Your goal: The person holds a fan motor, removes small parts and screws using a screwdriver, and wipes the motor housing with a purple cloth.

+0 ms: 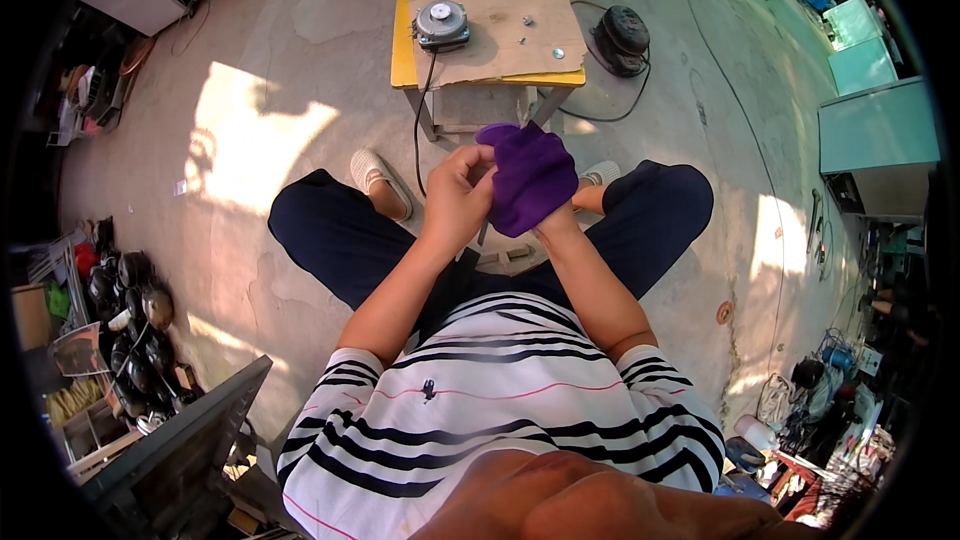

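A purple cloth (pixel 532 180) is bunched over my right hand (pixel 551 224), covering its fingers; only the wrist and the heel of the hand show. My left hand (pixel 466 188) is closed, fingertips pinched against the cloth's left side; what lies between them is hidden. Below the hands, a thin dark rod (pixel 483 233) shows, and I cannot tell what it belongs to. Just beyond them stands a small yellow-edged table (pixel 404 60) topped with a cardboard sheet (pixel 490 5). A round grey motor (pixel 441 25) with a black cord sits on the cardboard's left side.
Small metal parts (pixel 558 53) lie on the cardboard. Right of the table, a black round object (pixel 622 38) with a cord rests on the floor. Clutter (pixel 135 310) fills the left side, near a dark panel (pixel 200 430). A pale green cabinet (pixel 880 130) stands far right.
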Demonstrator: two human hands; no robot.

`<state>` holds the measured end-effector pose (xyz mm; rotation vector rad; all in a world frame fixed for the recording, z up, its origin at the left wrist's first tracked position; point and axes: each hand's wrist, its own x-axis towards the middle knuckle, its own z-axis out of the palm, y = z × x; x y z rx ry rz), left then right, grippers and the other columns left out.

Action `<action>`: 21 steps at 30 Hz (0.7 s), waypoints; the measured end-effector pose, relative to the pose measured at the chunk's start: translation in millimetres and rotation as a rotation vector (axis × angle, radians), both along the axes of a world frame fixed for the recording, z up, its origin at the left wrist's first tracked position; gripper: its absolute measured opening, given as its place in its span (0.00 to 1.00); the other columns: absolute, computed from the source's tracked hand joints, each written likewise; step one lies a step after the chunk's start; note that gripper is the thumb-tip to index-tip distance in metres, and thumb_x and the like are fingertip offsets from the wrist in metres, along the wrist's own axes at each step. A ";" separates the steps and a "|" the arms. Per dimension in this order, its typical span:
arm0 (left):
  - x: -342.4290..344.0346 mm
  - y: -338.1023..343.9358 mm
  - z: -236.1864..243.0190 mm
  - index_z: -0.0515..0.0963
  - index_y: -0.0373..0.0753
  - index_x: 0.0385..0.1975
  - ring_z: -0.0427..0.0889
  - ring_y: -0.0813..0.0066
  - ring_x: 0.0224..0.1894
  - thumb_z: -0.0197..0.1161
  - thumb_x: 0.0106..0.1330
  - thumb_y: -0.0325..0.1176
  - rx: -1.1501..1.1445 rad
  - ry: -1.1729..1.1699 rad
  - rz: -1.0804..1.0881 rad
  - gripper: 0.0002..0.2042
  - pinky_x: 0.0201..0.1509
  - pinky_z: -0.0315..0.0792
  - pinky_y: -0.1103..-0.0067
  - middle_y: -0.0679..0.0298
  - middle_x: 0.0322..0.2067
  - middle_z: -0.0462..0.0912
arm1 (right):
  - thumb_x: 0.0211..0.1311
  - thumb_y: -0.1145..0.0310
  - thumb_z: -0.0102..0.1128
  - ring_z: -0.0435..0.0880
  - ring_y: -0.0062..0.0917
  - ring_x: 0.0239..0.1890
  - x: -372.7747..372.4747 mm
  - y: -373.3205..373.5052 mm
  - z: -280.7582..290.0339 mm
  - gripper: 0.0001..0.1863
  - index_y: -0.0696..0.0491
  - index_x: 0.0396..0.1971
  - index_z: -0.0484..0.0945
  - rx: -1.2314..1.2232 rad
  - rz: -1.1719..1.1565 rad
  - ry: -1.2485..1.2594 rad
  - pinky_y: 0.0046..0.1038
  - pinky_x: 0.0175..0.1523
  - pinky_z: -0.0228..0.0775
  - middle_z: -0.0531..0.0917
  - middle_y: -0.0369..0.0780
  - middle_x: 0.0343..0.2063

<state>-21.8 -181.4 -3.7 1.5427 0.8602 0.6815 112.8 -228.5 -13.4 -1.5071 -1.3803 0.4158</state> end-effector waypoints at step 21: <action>4.3 -4.6 -33.3 0.67 0.35 0.62 0.77 0.83 0.37 0.81 0.56 0.36 -0.226 -0.206 -0.217 0.36 0.43 0.72 0.83 0.63 0.47 0.78 | 0.71 0.66 0.57 0.80 0.23 0.53 45.6 -2.6 72.3 0.21 0.56 0.61 0.73 0.092 0.113 -0.283 0.28 0.57 0.75 0.80 0.35 0.51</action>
